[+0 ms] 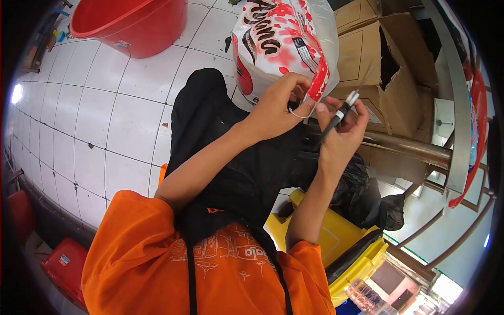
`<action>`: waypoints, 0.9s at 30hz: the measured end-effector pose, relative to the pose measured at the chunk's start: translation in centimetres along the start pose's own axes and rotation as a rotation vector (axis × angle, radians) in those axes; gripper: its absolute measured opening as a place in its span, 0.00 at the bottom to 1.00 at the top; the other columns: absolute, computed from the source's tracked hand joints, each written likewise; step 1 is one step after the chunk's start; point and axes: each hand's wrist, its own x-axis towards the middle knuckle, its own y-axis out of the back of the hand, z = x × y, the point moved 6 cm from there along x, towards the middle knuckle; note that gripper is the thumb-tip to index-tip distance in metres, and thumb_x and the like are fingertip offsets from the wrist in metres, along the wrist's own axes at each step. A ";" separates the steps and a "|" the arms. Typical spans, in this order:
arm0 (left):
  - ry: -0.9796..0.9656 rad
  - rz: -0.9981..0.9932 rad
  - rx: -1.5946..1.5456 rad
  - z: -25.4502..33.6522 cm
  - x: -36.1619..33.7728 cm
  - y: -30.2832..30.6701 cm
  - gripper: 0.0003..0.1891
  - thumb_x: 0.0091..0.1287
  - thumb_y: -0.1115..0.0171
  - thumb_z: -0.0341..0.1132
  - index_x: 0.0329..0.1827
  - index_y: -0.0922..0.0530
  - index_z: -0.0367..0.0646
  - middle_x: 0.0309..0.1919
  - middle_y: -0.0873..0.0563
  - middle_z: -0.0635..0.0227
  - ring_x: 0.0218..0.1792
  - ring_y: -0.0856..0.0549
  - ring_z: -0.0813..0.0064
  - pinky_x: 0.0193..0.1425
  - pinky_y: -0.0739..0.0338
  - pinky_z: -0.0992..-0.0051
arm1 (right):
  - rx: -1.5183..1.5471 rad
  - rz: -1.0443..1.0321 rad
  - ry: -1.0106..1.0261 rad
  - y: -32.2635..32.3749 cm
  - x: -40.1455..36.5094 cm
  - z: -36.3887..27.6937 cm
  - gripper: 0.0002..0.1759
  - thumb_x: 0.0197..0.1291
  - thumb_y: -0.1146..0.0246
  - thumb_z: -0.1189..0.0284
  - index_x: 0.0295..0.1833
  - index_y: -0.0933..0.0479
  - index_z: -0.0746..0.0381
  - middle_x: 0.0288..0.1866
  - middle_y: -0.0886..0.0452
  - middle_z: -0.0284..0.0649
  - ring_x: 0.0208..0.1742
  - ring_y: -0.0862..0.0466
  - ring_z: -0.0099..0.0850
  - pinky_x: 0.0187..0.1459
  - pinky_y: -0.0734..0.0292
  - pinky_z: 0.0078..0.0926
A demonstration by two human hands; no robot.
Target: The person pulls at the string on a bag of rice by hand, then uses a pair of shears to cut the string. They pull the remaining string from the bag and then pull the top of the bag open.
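"What takes up the most room?"
"The pale tiled floor [131,79]. The red tub [142,26] is at the upper left, and the cardboard boxes [362,79] are at the upper right."
"And between them?"
"The big printed bag [289,60], white with red and pink flowers. It's just past the black apron [231,168], right in front of the hands."
"How's the left hand [278,107]?"
"Its grip is curled at the lower end of the bag's red strip [318,81]. I can't tell exactly what's pinched there."
"The right hand [342,135]?"
"Closer to the boxes, its grip bent around the slim black-and-white tool [340,114], which is held at a slant. I can't make out what sort."
"Anything smaller?"
"A thin pale cord [308,116], curving between the two hands."
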 end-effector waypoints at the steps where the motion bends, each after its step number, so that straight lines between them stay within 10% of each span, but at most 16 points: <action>1: 0.003 0.002 -0.028 0.1 0.1 -0.1 0.18 0.67 0.31 0.32 0.56 0.26 0.39 0.44 0.15 0.62 0.44 0.15 0.71 0.48 0.22 0.71 | 0.002 -0.020 0.013 -0.7 0.0 -0.2 0.31 0.57 0.26 0.80 0.63 0.34 0.64 0.48 0.17 0.41 0.45 0.20 0.22 0.51 0.28 0.18; 27: 0.146 -0.037 -0.126 0.1 0.2 -0.8 0.17 0.67 0.34 0.29 0.57 0.27 0.38 0.41 0.16 0.67 0.37 0.19 0.79 0.41 0.26 0.78 | -0.056 -0.035 0.166 -0.2 4.0 -1.3 0.26 0.61 0.32 0.82 0.61 0.35 0.65 0.42 0.16 0.40 0.43 0.18 0.23 0.46 0.22 0.20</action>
